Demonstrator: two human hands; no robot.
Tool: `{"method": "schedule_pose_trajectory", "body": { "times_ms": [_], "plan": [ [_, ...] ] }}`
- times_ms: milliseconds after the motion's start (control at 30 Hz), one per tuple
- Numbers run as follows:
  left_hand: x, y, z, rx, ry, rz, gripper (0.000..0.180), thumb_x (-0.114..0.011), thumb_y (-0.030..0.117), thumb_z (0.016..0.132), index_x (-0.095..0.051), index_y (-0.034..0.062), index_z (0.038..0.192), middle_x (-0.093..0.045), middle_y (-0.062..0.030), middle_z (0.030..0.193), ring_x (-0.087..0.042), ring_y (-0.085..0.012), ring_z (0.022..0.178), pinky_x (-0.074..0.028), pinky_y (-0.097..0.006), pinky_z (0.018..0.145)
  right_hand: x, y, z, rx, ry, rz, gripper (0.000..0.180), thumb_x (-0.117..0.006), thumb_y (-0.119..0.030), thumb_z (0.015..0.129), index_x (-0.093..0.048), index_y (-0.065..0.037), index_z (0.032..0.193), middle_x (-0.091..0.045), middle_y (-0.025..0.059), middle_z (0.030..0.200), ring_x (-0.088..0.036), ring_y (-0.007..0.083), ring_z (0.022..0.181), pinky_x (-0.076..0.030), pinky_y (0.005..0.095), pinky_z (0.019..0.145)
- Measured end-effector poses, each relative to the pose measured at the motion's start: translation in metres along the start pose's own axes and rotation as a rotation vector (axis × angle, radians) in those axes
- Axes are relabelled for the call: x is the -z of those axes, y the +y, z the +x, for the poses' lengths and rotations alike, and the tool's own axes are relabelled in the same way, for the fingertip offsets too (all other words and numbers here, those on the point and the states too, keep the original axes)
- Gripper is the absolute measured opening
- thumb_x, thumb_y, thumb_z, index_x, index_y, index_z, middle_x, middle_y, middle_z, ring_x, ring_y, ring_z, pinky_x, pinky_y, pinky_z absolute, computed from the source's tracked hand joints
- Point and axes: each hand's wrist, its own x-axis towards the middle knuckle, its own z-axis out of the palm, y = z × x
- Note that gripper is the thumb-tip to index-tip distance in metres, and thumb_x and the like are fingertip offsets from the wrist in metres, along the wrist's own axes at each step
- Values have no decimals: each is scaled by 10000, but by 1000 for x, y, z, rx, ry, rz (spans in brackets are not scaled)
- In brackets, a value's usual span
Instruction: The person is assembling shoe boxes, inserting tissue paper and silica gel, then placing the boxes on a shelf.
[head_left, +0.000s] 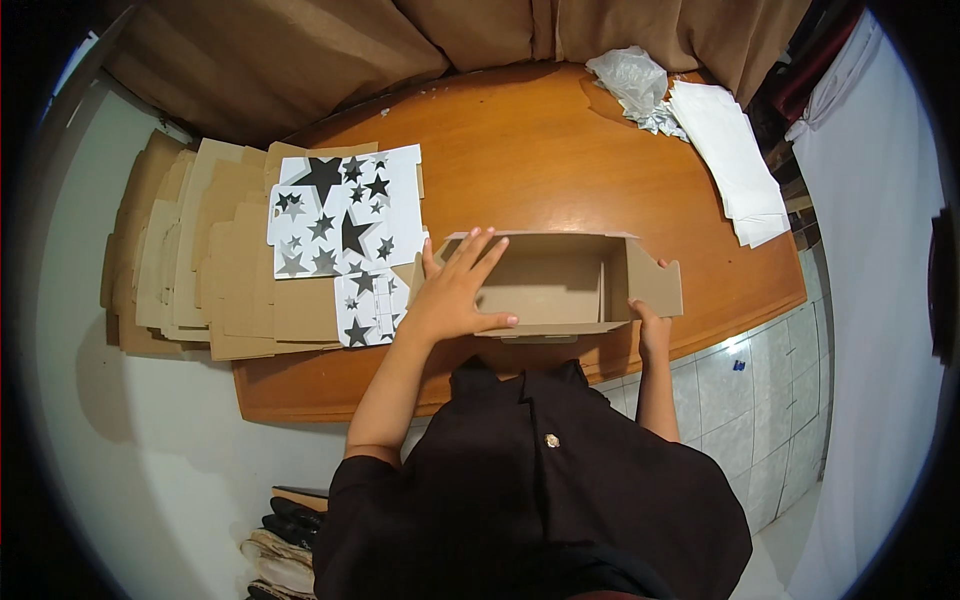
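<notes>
Two hands are on one open cardboard box (560, 285), head view only. Your left hand (452, 290) lies flat w/ fingers spread wide over the box's left end, palm on the near-left corner, thumb along the near wall's top edge; it presses rather than clasps, nothing enclosed in it. Your right hand (652, 325) sits at the box's near-right corner, just under the right end flap (655, 285); fingers look curled against the cardboard there, but how tight they pinch you can't tell from this angle.

Box sits near the front edge of the wooden table (520, 150), right in front of your body, between both hands. It's plain brown corrugated board, rectangular, top open, matte inside, w/ the right flap swung outward and notched at its top.

Left of the box, touching your left hand's side, is a stack of flat cardboard blanks (200, 270), same brown, overhanging the table's left edge. On top of it lie flat white blanks printed w/ black and grey stars (345, 225). Table is orange-brown, glossy, rounded at the far side. Far right: a pile of white sheets (735, 160) and crumpled clear plastic (630, 80). Brown curtain (330, 50) hangs behind
</notes>
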Motion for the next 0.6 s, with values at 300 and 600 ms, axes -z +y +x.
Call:
{"method": "schedule_pose_trajectory", "body": {
  "times_ms": [300,600],
  "plan": [
    [-20,-5,-29,-45,-98,7,733,-536,668,735,-523,175,1276,-341,-74,1443,-282,-277,1347,15,-680,1013,5,-1,13,391,-107,-339,499,-629,-55,694,-486,-27,1171,-502,137,1162,-440,253,1148,-301,355,1007],
    [-23,-3,-29,-4,-95,-2,740,-478,681,762,-562,117,1235,-396,-98,1405,-311,-255,1332,1,-659,1034,13,-34,17,415,-452,-337,549,-484,-464,866,-586,0,1142,-489,181,1253,-429,297,1208,-274,402,1040]
  ]
}}
